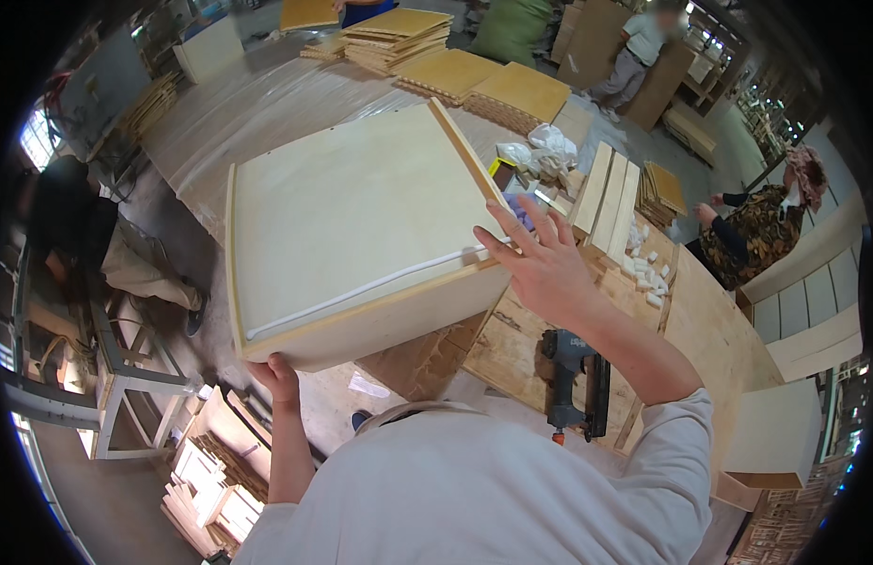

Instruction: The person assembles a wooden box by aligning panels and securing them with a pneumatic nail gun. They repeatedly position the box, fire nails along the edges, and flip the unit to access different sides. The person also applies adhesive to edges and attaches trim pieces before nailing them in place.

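A pale wooden drawer [361, 212] is tilted in front of me, with its broad recessed panel facing up. A white bead or strip [366, 284], perhaps glue, runs along the panel's near edge. My left hand [278, 377] grips the near left corner, thumb on the side wall and the other fingers hidden beneath. Over the near right corner, my right hand [542, 264] lays its spread fingers across the edge, near the white line's end; its thumb is hard to make out. A dark nail gun [573, 381] lies on the wooden bench below my right forearm.
Right of the drawer are wooden bars [606, 198], white plastic bags [552, 149] and small white pieces [648, 273]. Stacked boards [394, 40] lie on the far table [201, 155]. One person [761, 221] is at the right, another [634, 56] farther back, a third [116, 231] at left.
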### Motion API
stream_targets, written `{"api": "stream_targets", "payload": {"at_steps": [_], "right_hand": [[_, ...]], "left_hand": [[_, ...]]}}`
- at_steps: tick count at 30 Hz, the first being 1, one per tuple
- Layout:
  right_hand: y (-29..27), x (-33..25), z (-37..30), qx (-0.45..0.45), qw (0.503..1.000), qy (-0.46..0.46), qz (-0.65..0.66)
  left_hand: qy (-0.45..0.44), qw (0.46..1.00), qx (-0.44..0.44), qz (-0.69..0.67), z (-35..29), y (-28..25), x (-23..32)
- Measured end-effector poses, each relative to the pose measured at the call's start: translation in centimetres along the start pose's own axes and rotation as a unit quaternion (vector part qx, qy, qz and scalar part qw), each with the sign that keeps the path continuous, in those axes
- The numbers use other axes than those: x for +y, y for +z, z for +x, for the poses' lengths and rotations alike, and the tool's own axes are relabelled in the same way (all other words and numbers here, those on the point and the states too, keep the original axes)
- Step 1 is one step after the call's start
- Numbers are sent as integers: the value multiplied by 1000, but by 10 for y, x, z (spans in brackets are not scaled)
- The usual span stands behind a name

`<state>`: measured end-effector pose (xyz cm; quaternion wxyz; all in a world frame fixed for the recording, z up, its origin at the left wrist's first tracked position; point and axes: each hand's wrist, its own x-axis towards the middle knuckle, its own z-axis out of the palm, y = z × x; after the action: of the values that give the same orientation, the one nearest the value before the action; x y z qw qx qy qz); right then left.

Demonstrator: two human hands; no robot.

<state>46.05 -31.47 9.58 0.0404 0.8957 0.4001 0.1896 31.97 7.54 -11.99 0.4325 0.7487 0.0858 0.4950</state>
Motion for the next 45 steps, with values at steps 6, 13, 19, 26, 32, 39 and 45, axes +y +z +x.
{"api": "stream_targets", "payload": {"at_steps": [6, 13, 19, 26, 32, 39, 45], "right_hand": [[-5, -21, 0, -13, 1000, -9, -16], [-37, -33, -2, -55, 998, 19, 13], [-29, -52, 9, -46, 904, 144, 401], [2, -108, 9, 15, 962, 195, 188], [-13, -91, -21, 75, 966, 222, 106], [68, 65, -106, 214, 781, 530, 252], [130, 155, -125, 179, 738, 633, 150]], "left_hand": [[25, 1000, 1, 0, 5, -4, -3], [48, 999, -14, -16, 16, 4, 28], [42, 998, -45, -17, 19, -1, 29], [88, 986, -138, 3, 34, -15, 30], [118, 985, -125, -14, 39, -23, 23], [98, 989, -114, 1, 28, -13, 33], [57, 993, -64, 85, 21, -18, 45]]}}
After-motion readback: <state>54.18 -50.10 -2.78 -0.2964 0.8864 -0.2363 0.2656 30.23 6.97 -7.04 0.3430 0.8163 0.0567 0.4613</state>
